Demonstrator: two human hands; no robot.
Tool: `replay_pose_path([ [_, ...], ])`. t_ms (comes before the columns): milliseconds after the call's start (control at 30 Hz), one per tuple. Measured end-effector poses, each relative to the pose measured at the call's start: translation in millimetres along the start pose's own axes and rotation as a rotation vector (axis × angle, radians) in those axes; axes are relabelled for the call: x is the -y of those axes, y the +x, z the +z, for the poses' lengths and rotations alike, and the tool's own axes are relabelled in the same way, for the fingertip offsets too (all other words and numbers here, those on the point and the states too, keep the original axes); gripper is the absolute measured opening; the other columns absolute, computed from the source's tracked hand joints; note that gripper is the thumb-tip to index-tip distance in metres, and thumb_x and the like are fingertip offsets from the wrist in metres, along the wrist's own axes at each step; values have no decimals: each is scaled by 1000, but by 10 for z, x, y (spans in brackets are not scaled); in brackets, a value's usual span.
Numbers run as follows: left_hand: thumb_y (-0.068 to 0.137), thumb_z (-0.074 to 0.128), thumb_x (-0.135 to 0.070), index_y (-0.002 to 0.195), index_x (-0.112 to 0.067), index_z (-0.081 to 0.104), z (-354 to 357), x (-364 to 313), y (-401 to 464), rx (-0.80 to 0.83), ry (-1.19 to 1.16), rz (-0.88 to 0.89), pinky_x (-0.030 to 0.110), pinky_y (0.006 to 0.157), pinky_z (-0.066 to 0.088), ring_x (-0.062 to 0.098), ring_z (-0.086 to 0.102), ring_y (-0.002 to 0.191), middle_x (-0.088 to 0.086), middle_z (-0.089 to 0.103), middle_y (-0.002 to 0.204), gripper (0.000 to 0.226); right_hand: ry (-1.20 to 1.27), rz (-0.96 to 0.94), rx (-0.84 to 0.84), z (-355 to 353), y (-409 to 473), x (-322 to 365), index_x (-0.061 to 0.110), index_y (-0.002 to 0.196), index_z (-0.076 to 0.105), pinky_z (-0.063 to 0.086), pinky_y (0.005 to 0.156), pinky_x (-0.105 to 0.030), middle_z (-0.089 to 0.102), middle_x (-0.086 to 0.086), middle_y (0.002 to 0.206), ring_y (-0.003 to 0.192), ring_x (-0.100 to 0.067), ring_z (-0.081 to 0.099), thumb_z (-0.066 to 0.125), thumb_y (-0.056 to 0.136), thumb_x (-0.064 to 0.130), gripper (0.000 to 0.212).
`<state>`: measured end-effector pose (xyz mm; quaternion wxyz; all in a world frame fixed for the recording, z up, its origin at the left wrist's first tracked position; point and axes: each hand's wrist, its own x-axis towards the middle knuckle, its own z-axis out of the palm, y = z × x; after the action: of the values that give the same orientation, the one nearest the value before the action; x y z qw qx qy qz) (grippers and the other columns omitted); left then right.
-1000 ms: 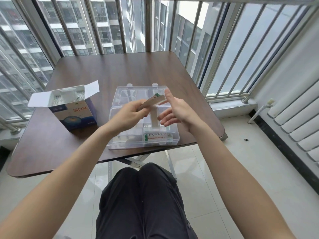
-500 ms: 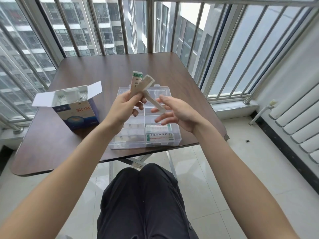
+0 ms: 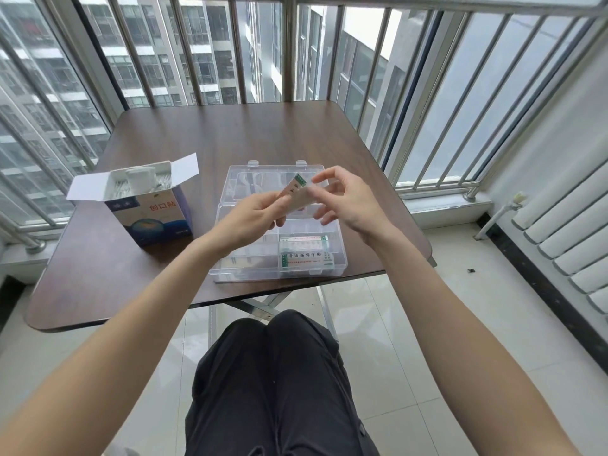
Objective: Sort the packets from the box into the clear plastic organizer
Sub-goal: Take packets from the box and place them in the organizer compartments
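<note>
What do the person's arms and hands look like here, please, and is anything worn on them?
Both forearms are bare, with no sleeves in view. The left hand and right hand show no gloves, rings, watch or bracelets. The fingers are uncovered.

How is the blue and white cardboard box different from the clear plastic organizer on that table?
The blue and white cardboard box is opaque and printed, standing tall with its top flaps open; the clear plastic organizer is see-through, low and flat, with its hinged lid laid back. The box sits on the left of the brown table; the organizer sits at the front edge, below both hands. Both are open and hold packets.
</note>
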<state>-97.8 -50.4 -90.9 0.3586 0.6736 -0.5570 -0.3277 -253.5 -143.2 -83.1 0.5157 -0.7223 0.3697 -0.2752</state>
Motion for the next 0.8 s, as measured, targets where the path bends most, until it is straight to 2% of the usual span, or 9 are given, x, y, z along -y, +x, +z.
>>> replay_pose_path([
  [100, 100, 38, -34, 104, -21, 62, 6, 26, 33, -65, 143, 65, 29, 59, 36, 14, 44, 60, 0, 57, 74, 28, 182, 137, 107, -4, -5, 12, 9, 103, 61, 57, 60, -24, 63, -8, 93, 63, -19, 67, 50, 96, 36, 31],
  [200, 101, 35, -33, 108, -20, 60, 11, 9, 41, -120, 293, 188, 28, 57, 34, 12, 45, 57, 3, 60, 75, 29, 461, 173, 122, -15, 13, -27, -4, 100, 66, 57, 76, -23, 69, -12, 90, 75, -19, 70, 58, 93, 21, 26],
  [300, 103, 28, -31, 109, -17, 47, -29, 14, 52, -169, 339, 229, 32, 64, 35, 13, 50, 63, -9, 58, 70, 25, 522, 150, 126, -77, 1, -93, -5, 90, 66, 56, 82, -22, 69, -9, 82, 77, -15, 68, 64, 84, 1, 9],
  [367, 102, 30, -29, 104, -14, 45, -106, 42, 59, -221, 330, 202, 33, 65, 37, 15, 53, 61, -13, 61, 72, 21, 393, 114, 120, -128, -26, -160, 1, 87, 67, 56, 82, -24, 68, -8, 82, 76, -15, 67, 68, 79, -3, 8],
  [467, 101, 37, -26, 94, -13, 49, -204, 56, 66, -283, 241, 153, 29, 63, 41, 13, 62, 63, -11, 67, 82, 19, -38, -21, 45, -155, -64, -253, 10, 87, 68, 54, 80, -23, 69, -3, 87, 79, -11, 64, 74, 76, 1, 16],
  [533, 98, 45, -25, 91, -14, 57, -214, 56, 94, -254, 240, 129, 27, 69, 39, 12, 60, 79, -5, 67, 96, 18, -290, -110, 29, -108, -63, -269, 15, 85, 69, 50, 76, -17, 69, 4, 85, 79, -6, 62, 74, 75, 3, 16],
  [600, 95, 52, -24, 85, -17, 63, -160, 82, 142, -160, 293, 138, 30, 87, 39, 15, 53, 104, -2, 62, 116, 16, -433, -160, 46, -23, -65, -267, 15, 85, 71, 44, 70, -9, 68, 6, 83, 77, -4, 60, 73, 76, 4, 14],
  [700, 91, 58, -32, 82, -22, 67, -14, 137, 183, -109, 443, 95, 39, 102, 29, 22, 37, 123, -4, 55, 129, 17, -587, -197, 65, 88, -60, -278, 9, 90, 69, 45, 69, -24, 68, 1, 84, 73, -10, 55, 71, 76, 7, 14],
  [800, 88, 60, -39, 87, -22, 73, 98, 180, 164, -182, 585, 101, 32, 92, 20, 20, 32, 124, -9, 53, 130, 22, -726, -200, 61, 83, -53, -239, 14, 107, 63, 46, 78, -33, 61, 1, 79, 77, -15, 53, 72, 78, 12, 31],
])
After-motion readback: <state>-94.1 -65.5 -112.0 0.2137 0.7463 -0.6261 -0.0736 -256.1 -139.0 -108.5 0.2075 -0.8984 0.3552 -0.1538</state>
